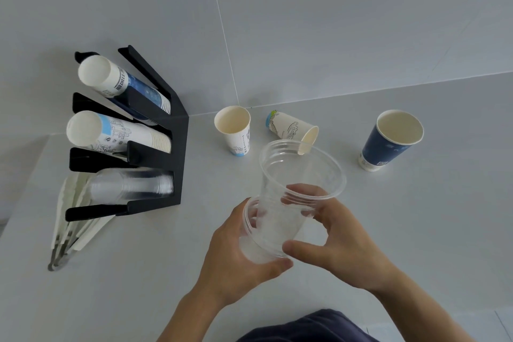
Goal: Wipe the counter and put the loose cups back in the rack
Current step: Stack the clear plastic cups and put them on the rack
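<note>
I hold two clear plastic cups above the grey counter [416,230]. My left hand [238,264] grips the lower clear cup [258,241] from the left. My right hand [341,244] grips the upper clear cup [302,169], which sits partly inside the lower one. On the counter behind them stand a white printed paper cup [234,130] and a dark blue paper cup [388,141], both upright. A white wave-print paper cup [291,129] lies on its side between them. The black cup rack [177,147] stands at the left with three rows of stacked cups.
White wrapped straws [69,219] lie fanned out under the rack's lowest row. A grey tiled wall [305,22] rises behind the counter. The counter's left edge runs near the rack. A dark sleeve or garment [313,327] shows at the bottom.
</note>
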